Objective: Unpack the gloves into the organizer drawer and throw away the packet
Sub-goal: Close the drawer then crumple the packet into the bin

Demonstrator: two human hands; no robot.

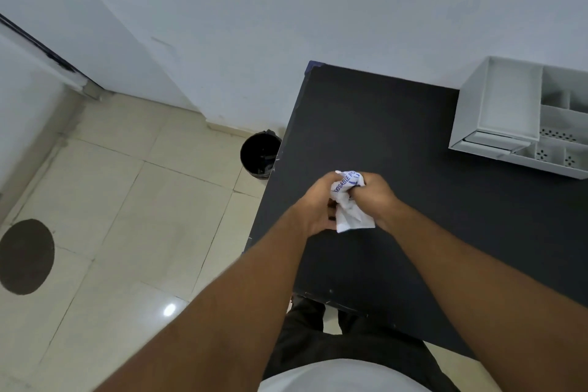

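A crumpled white packet (348,204) with blue print sits between both hands above the left part of the black table (397,137). My left hand (315,207) grips its left side and my right hand (375,196) closes over its top right. The white organizer (496,105) stands at the table's far right, with an open tray-like compartment and several small compartments beside it. No gloves are visible in it from here. A black bin (259,154) stands on the floor by the table's left edge.
The white wall runs behind the table. Beige floor tiles (127,200) spread to the left, with a dark round patch (25,256) at the far left. A door frame stands at the upper left. My dark trousers show below the table's near edge.
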